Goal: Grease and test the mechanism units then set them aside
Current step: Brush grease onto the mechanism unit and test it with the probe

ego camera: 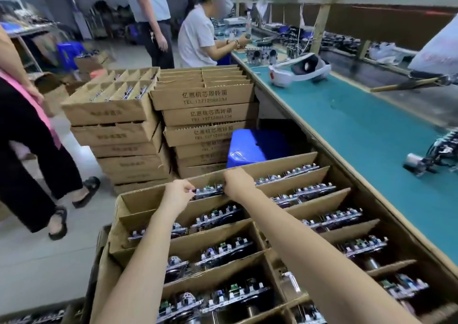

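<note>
Unit point(207, 191), held in two hands at the far row of a divided box point(272, 162).
Left hand point(177, 192) pinches the unit's left end with curled fingers. Right hand point(236, 183) grips the right end, knuckles up. Unit: long, flat board with small blocky parts, at the far-left slot's top edge. Box: brown corrugated cardboard with slanted dividers; other units point(218, 216) fill the slots. Nearby: glossy blue bin point(247, 145), green bench mat point(359, 125), stacked printed cartons point(205, 115).

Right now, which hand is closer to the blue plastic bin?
Right. The right hand is just below the blue plastic bin; the left hand is farther, lower left.
</note>
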### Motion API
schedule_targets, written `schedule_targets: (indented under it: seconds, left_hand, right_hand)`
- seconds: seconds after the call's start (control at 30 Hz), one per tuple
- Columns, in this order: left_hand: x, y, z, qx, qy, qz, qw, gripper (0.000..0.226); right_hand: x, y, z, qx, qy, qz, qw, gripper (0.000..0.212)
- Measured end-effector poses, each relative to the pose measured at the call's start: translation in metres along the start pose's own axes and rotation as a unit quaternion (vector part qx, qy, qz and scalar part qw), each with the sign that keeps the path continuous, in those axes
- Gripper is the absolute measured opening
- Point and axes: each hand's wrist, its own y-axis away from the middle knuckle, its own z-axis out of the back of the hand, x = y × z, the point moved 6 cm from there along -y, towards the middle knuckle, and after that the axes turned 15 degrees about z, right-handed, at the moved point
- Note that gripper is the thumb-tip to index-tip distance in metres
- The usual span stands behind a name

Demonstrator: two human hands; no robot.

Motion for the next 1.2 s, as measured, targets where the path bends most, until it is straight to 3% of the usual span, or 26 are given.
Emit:
schedule_targets:
  seconds: [0.2,0.4,0.67,1.0,1.2]
  left_hand:
    - [-0.017,0.011,-0.012,0.02,-0.132,0.01,0.991,0.032]
    - [-0.114,0.066,-0.039,0.006,0.005,-0.145,0.989,0.027]
    - [-0.265,0.171,-0.142,0.109,0.063,-0.297,0.946,0.029]
    - [-0.395,0.227,-0.256,0.141,0.007,-0.285,0.948,0.047]
    - [-0.417,0.225,-0.289,0.092,-0.074,-0.257,0.959,0.028]
  right_hand:
    - [-0.004,0.017,0.009,-0.047,-0.069,0.022,0.996,0.023]
    - [-0.04,0.067,0.076,-0.187,-0.191,-0.003,0.963,0.026]
    - [-0.161,0.207,0.147,-0.286,-0.171,-0.148,0.931,0.018]
    - [-0.28,0.366,0.15,-0.322,-0.182,-0.316,0.874,0.018]
    - [-0.304,0.428,0.142,-0.318,-0.177,-0.349,0.864,0.023]
